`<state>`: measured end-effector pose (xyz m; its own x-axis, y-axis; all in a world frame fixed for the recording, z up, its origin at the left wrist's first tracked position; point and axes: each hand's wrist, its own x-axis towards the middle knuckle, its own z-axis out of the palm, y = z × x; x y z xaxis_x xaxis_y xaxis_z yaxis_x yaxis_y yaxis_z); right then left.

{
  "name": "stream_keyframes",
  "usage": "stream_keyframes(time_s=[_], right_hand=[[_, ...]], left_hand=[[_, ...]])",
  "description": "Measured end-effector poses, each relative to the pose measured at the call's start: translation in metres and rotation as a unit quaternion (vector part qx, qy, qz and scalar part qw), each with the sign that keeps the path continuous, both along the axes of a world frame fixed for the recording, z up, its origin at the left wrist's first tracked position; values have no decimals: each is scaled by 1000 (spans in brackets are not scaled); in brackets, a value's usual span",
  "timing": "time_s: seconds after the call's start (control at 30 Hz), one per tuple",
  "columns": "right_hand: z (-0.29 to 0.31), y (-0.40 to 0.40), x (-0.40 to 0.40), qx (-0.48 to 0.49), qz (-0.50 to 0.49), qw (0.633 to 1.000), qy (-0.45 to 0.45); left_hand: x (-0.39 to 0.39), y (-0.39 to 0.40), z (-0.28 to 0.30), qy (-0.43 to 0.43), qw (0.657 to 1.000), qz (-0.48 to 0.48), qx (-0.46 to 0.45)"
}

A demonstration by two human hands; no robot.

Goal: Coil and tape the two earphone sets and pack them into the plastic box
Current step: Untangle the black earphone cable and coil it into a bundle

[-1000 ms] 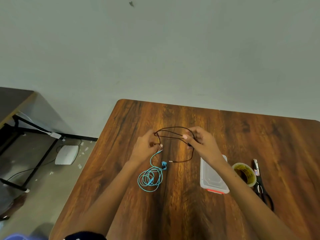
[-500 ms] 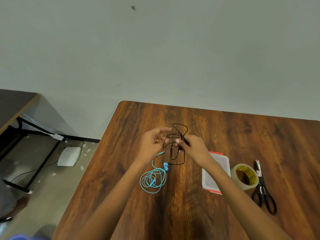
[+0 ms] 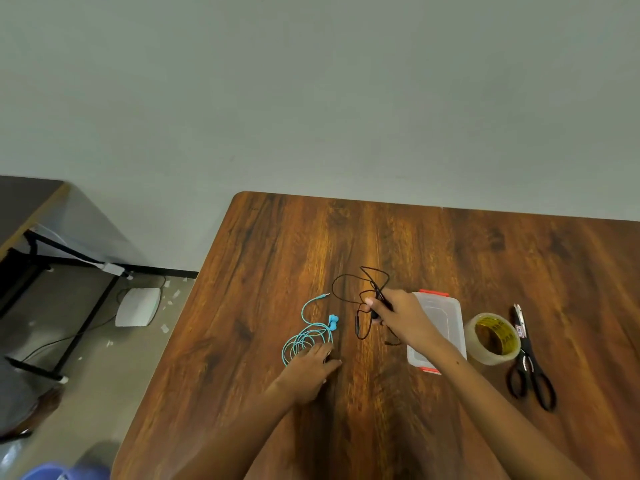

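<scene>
Room: pale wall behind a wooden table (image 3: 450,244); grey floor to the left with a white device (image 3: 138,306) and a black-framed desk (image 3: 24,206).
Right hand (image 3: 401,315): fingers curled, pinching the black earphones (image 3: 362,289) just above the table; loose loops spread left and beyond the hand, one strand hangs down below it.
Left hand (image 3: 311,367): palm down on the table, fingers lying on the near edge of the blue earphones (image 3: 308,336); whether it grips the cable I cannot tell.
Blue earphones: coiled flat on the table, buds at the coil's right, plug end trailing away from the person.
Box (image 3: 446,317): clear plastic with red clips, lidded, partly under the right forearm.
Tape (image 3: 492,337): roll just right of the box.
Scissors (image 3: 530,362): black, right of the tape, handles toward the person.
</scene>
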<state>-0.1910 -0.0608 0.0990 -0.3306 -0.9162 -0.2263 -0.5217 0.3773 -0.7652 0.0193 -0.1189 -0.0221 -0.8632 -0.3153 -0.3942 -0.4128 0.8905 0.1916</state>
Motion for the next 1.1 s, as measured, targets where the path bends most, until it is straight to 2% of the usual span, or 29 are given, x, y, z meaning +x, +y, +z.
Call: stream_keyframes(time_s=[0.13, 0.33, 0.47, 0.67, 0.8, 0.9, 1.1], right_hand=[[-10, 1, 4, 20, -3, 1000, 9], [-18, 0, 7, 40, 19, 998, 36], [-16, 0, 9, 49, 36, 996, 64], [-5, 11, 13, 40, 65, 993, 95], [0, 22, 20, 55, 86, 990, 101], [2, 28, 26, 68, 95, 988, 103], [-8, 38, 36, 70, 157, 974, 148]], left_hand=[[-3, -12, -3, 3, 999, 33, -2], [-21, -47, 3, 11, 996, 59, -60], [-27, -67, 16, 13, 997, 56, -58], [-28, -58, 36, 144, 979, 119, -84], [-15, -44, 46, 229, 951, 209, 5], [-5, -33, 53, 273, 934, 225, 55], [13, -12, 48, 243, 952, 184, 27]])
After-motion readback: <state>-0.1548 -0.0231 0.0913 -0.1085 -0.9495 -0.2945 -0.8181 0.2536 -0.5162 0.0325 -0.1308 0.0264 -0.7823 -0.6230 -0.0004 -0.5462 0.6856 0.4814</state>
